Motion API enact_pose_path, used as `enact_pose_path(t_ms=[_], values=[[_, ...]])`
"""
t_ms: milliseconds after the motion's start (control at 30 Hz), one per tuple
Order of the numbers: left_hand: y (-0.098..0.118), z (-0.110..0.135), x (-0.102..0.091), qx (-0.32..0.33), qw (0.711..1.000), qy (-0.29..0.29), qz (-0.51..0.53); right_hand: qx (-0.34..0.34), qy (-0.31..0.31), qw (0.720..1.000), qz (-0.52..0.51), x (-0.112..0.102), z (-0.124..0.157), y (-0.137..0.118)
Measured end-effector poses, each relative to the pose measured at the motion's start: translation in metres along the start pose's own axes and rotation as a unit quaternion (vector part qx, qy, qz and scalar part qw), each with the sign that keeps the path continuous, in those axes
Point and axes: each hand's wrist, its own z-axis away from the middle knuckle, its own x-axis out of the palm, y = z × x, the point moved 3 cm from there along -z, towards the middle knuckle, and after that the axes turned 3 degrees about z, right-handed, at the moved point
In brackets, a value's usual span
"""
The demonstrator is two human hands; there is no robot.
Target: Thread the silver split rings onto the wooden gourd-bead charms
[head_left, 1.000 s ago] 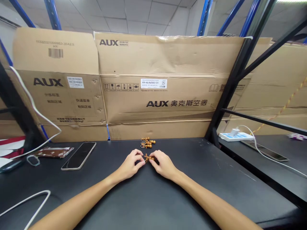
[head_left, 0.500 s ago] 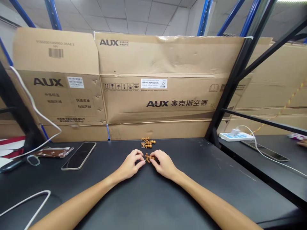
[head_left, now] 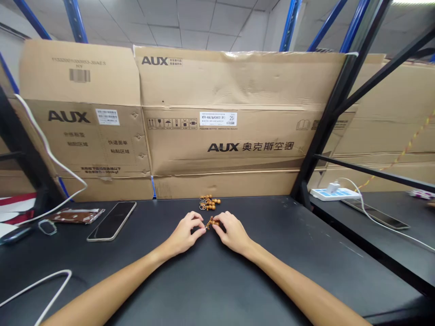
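Between my hands is a small brown gourd-shaped keychain with beads and a cord, just above or on the black tabletop. My right hand pinches its gourd end between thumb and fingers. My left hand has thumb and forefinger closed near its left end, where a bit of metal ring seems to show; the fingertips hide the exact grip. Just beyond the hands lie several similar gourd keychains with metal rings, bunched together against the cardboard.
A phone lies left on the black table, beside a brown packet and white cables. Large cardboard boxes wall off the back. A black rack post stands right, with a power strip beyond it.
The keychain between my hands has turned slightly, and its upper beads have shifted toward the right hand. Both hands stay nearly in place.
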Motion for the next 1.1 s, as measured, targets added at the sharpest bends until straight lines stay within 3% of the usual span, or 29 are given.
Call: enact_pose_path(t_ms=[300,533,600,733,800,1000,1100], values=[[0.0,0.001,0.002,0.013,0.999,0.003,-0.031,-0.002,0.0,1.0,-0.026,0.0,0.001,0.001],[0.006,0.006,0.003,0.048,0.983,0.047,-0.171,0.007,0.025,0.999,0.024,-0.001,0.0,0.004],[0.008,0.007,0.004,0.049,0.981,0.028,-0.187,0.013,0.015,0.999,0.036,-0.002,0.0,0.004],[0.01,0.007,0.01,0.088,0.971,-0.053,-0.216,-0.037,-0.065,0.997,0.022,0.0,0.002,-0.003],[0.006,0.007,0.01,0.088,0.97,-0.06,-0.217,-0.048,-0.086,0.995,0.021,0.001,0.002,-0.003],[-0.014,0.006,0.007,0.017,0.975,-0.07,-0.209,0.033,-0.142,0.988,0.054,0.007,0.0,0.023],[-0.017,0.006,0.007,0.006,0.974,-0.077,-0.214,0.064,-0.098,0.992,0.054,0.003,-0.002,0.031]])
